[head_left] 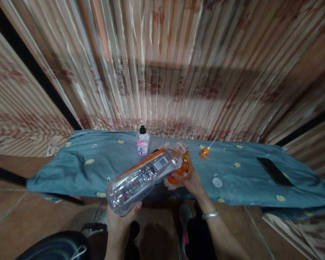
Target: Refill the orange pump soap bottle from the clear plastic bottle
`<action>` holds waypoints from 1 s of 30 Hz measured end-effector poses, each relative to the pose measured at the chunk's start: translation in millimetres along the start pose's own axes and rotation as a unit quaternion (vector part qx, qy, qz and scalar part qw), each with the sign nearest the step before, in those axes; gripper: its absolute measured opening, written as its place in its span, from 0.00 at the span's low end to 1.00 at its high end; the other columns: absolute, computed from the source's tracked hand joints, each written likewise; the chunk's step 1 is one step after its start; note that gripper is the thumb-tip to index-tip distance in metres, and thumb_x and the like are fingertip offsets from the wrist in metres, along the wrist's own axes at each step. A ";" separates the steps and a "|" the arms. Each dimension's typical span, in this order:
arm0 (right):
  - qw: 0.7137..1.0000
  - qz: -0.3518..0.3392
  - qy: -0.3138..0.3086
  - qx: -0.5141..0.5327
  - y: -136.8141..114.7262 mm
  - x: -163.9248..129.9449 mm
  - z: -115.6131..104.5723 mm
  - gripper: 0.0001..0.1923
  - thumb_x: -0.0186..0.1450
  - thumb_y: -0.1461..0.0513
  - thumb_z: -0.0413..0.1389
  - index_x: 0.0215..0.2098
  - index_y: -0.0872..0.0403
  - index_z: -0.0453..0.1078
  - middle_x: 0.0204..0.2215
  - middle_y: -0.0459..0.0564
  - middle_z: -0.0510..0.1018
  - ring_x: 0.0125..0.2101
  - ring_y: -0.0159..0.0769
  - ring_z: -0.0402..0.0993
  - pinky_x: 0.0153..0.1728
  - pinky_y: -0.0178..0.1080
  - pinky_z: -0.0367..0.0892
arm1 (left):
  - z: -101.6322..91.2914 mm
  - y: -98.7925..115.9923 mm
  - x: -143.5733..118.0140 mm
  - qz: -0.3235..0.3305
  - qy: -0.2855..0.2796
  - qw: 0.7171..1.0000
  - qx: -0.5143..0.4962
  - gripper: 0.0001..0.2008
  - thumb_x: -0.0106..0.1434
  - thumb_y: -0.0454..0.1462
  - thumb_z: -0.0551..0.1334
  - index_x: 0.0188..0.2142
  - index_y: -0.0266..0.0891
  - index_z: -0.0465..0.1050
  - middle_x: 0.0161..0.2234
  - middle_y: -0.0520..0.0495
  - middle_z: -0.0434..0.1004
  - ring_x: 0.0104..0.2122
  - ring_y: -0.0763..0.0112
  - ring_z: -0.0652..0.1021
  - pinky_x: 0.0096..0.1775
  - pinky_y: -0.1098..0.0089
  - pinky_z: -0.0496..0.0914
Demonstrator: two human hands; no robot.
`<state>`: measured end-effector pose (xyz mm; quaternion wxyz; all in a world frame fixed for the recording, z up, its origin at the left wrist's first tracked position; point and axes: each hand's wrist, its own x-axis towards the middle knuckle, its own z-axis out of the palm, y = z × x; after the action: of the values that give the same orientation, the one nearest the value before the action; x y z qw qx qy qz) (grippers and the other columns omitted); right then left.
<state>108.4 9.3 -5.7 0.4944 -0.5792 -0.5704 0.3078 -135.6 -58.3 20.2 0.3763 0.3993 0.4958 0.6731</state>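
Left hand (pixel 121 220) clamped on tilted bottle (pixel 144 175), right hand (pixel 189 180) clamped on orange cloth (pixel 182 168) at two o'clock; mouth open, drips could wet the tabletop (pixel 97 169).

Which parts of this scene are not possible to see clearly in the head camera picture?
- Orange object: mostly hidden behind the large clear plastic bottle and the right hand; its kind is unclear.
- Bottle label print: too small to read.
- Small clear bottle with black cap: pink label too small.
- Left hand: palm hidden under the bottle base.
- Black seat: cut off by the bottom edge.
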 end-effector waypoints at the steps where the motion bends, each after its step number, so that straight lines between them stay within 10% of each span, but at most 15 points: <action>1: 1.000 -0.002 -0.002 0.001 -0.1 -0.1 -0.1 0.38 0.54 0.52 0.68 0.59 0.49 0.62 0.51 0.54 0.80 0.52 0.51 0.78 0.52 0.53 0.74 | -1.9 -1.7 1.6 0.008 -0.004 1.000 0.006 0.41 0.39 0.42 0.78 0.54 0.41 0.71 0.51 0.41 0.78 0.50 0.51 0.79 0.44 0.62 0.77; 11: 1.000 -0.011 0.012 -0.011 2.4 -0.9 0.4 0.38 0.53 0.52 0.68 0.59 0.49 0.64 0.51 0.53 0.81 0.51 0.51 0.79 0.51 0.52 0.75 | -4.3 -0.6 -4.3 -0.025 0.006 1.000 0.015 0.35 0.41 0.45 0.77 0.49 0.38 0.74 0.34 0.46 0.82 0.37 0.54 0.82 0.44 0.58 0.77; 30: 1.000 -0.002 0.015 -0.002 2.4 -1.7 1.5 0.35 0.52 0.53 0.68 0.56 0.50 0.65 0.50 0.55 0.81 0.50 0.51 0.79 0.52 0.52 0.75 | 3.2 8.2 -11.9 -0.044 0.060 0.996 -0.044 0.42 0.37 0.42 0.79 0.53 0.39 0.70 0.37 0.47 0.80 0.35 0.63 0.81 0.40 0.65 0.76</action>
<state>107.6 8.4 -8.7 0.5024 -0.5835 -0.5648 0.2967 -128.9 -69.7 26.8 0.3924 0.3187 0.5047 0.6998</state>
